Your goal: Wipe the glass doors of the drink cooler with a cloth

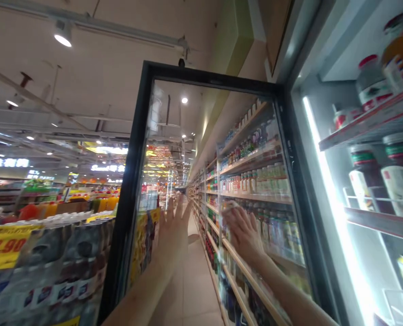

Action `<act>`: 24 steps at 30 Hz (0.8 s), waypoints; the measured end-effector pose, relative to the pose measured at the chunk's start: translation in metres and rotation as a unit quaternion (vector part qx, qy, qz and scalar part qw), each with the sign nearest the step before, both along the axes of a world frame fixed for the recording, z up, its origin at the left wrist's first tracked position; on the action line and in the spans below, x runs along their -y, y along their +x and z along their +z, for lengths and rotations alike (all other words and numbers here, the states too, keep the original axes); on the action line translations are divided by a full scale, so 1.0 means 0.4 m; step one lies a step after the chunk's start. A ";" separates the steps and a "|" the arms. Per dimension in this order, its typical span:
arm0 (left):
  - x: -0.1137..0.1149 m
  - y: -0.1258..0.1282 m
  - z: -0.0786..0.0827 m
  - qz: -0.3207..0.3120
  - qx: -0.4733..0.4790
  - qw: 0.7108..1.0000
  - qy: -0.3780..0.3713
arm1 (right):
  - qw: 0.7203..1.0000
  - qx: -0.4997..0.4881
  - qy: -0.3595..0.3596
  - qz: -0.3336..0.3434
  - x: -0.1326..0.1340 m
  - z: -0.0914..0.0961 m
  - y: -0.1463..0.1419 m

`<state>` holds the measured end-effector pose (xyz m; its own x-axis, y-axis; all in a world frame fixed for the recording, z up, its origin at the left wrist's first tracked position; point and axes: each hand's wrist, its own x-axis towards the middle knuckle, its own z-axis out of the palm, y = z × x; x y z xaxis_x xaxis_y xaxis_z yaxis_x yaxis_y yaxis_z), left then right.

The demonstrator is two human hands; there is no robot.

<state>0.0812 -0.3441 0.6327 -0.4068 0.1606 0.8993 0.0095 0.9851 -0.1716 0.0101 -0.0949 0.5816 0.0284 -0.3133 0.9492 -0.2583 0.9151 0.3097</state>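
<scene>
A refrigerator glass door [187,136] with a dark frame stands swung open in front of me. My left hand [174,226] is raised at the glass with its fingers spread, holding nothing; whether the palm touches the pane I cannot tell. Farther right, my right hand [242,231] is bent against the pane. Under its fingers shows a small whitish cloth [230,206], partly hidden and blurred. Shelves of bottles are visible through the glass behind both hands.
On the right, the lit cooler's shelves [374,217] carry bottles and jars close to the door's hinge side. Stacked packs of dark bottles [68,267] with a yellow price sign [7,246] stand left. A tiled aisle [194,276] runs ahead beyond the glass.
</scene>
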 end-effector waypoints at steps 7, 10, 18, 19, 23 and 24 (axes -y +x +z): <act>-0.044 0.009 -0.046 0.014 0.010 1.000 0.021 | 0.953 -0.006 -0.300 -0.042 -0.100 -0.004 -0.015; -0.044 0.005 -0.064 0.010 -0.001 1.000 0.007 | 0.997 0.022 -0.075 -0.016 -0.052 -0.033 -0.008; -0.039 -0.005 -0.056 0.010 0.004 1.000 0.000 | 0.956 -0.022 -0.291 -0.037 -0.098 -0.034 -0.031; -0.039 -0.009 -0.055 0.008 0.004 1.000 0.001 | 0.967 -0.016 -0.252 -0.036 -0.074 -0.045 -0.028; -0.028 -0.024 -0.062 0.002 -0.004 1.000 0.000 | 0.999 0.017 0.034 0.005 0.028 -0.102 -0.009; -0.022 -0.027 -0.068 0.000 -0.003 1.000 -0.004 | 0.998 0.021 0.059 0.010 0.030 -0.107 -0.007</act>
<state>0.0705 -0.3354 0.6056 -0.4015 0.1678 0.9003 0.0091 0.9837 -0.1793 0.0074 -0.1070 0.5388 -0.0031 -0.4230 0.9061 -0.2912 0.8673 0.4038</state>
